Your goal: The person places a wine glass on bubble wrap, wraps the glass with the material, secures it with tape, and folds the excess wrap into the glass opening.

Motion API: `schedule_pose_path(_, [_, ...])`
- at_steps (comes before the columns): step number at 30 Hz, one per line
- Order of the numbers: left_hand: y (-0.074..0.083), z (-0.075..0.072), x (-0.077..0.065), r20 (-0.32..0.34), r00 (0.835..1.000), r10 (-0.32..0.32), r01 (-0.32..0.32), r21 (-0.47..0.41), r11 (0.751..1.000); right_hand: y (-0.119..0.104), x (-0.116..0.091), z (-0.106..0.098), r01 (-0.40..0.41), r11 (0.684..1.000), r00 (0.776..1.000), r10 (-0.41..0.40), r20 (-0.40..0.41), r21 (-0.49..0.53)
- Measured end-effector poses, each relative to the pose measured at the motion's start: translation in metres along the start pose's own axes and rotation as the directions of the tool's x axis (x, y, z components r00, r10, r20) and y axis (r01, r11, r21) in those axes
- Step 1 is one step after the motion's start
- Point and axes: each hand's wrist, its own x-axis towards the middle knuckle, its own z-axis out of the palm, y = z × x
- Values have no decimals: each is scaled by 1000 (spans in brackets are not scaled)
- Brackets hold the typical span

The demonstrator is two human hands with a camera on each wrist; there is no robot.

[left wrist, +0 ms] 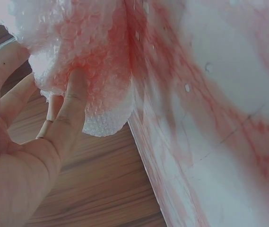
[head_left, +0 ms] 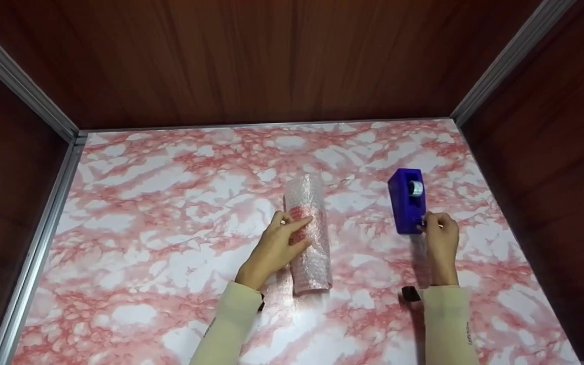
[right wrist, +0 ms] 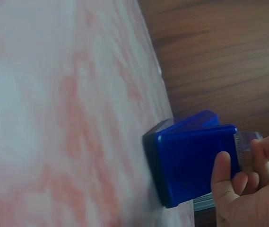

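A bubble-wrapped roll (head_left: 312,268) lies lengthwise on the marbled table, with a red patch showing under the clear bubbles. My left hand (head_left: 272,246) rests on it from the left, thumb and forefinger stretched over its top. Up close in the left wrist view, fingertips press against the bubble wrap (left wrist: 103,80). On the right stands a blue tape dispenser (head_left: 403,203) with a small tape roll (head_left: 415,188) in it. At its near, cutter end my right hand (head_left: 442,241) pinches the end of the clear tape (right wrist: 250,137), other fingers beside the dispenser's side.
The pink-and-white marbled table (head_left: 170,243) carries both things. Dark wood panels (head_left: 271,61) with metal edging (head_left: 505,66) close in the back and both sides. A dark piece (head_left: 410,293) shows by the right cuff.
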Motion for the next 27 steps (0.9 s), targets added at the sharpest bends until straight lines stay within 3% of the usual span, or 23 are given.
schedule_pose_path(3, [0, 0, -1, 2, 1000, -2, 2, 11, 1000, 4, -2, -1, 50, 998, 998, -52, -27, -48])
schedule_pose_path(5, [0, 0, -1, 1, 1000, 0, 0, 13, 1000, 7, -4, -1, 61, 998, 997, -62, -38, -21])
schedule_pose_path(12, [-1, 1, -1, -7, 1000, 0, 0, 3, 1000, 16, -7, -2, 39, 975, 998, -28, -54, 220])
schedule_pose_path(17, [0, 0, -1, -6, 1000, -4, 4, -2, 1000, 18, -10, -1, -4, 950, 999, 20, -47, 312])
schedule_pose_path(19, [0, 0, -1, -7, 1000, 2, -2, -2, 1000, 19, -12, 0, -47, 937, 997, 63, -36, 347])
schedule_pose_path(23, [0, 0, -1, -9, 1000, 10, -9, 2, 1000, 21, -16, 1, -160, 874, 984, 178, 3, 459])
schedule_pose_path(27, [-1, 0, -1, -10, 1000, 7, -7, 2, 1000, 24, -18, 2, -220, 819, 971, 238, 36, 530])
